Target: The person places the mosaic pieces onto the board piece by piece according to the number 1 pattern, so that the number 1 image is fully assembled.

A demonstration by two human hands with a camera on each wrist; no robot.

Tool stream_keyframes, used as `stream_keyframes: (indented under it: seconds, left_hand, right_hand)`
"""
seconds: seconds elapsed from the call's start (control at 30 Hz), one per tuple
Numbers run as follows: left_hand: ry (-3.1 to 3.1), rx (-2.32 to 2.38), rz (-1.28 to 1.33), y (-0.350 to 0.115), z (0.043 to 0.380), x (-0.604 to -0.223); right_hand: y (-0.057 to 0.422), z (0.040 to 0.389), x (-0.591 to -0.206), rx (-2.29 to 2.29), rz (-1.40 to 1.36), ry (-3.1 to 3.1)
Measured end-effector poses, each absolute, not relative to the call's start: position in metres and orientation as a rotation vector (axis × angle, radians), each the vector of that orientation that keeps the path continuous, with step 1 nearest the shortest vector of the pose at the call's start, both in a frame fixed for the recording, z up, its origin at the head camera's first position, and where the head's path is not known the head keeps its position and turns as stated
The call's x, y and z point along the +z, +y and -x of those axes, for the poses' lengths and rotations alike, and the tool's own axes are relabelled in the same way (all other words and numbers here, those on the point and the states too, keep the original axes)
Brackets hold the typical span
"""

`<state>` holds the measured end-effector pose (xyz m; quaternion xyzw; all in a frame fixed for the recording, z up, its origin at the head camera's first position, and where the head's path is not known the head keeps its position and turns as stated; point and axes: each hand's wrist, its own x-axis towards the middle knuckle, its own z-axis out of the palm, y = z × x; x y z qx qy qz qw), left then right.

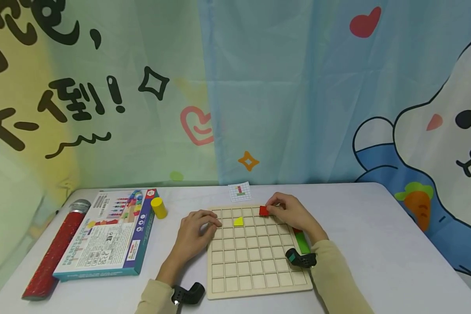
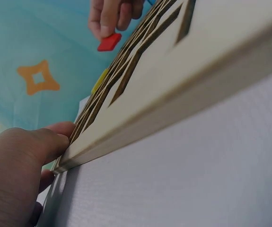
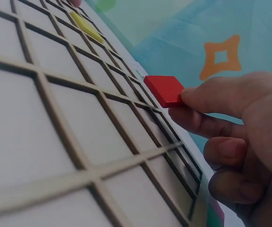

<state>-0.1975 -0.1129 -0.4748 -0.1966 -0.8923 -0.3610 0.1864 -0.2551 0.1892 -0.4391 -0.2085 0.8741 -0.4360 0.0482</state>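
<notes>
red tile [image 3: 165, 91], yellow tile [image 1: 238, 222], gridded board [image 1: 245, 282], probably beige

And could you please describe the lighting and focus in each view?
Head view: bright, fairly even light, board clear; left wrist view: dimmer, the board's near edge blurred; right wrist view: also dimmer, red tile fairly crisp, the board's nearest part soft.

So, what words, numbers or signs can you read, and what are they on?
"倒!" probably, in black on the curtain.
"," also on the curtain; other characters there are cut off or unclear.
The box: printing too small to read.
The grid board: no writing seen.
</notes>
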Motion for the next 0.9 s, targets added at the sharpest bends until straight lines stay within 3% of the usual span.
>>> stream_keyframes:
  seconds: [0.9]
  left_hand:
    - [-2.523,-1.011,0.548,-0.113,0.197,-0.475]
  right_hand:
    - [0.159,0.246,-0.437,-1.196,0.716,2.666]
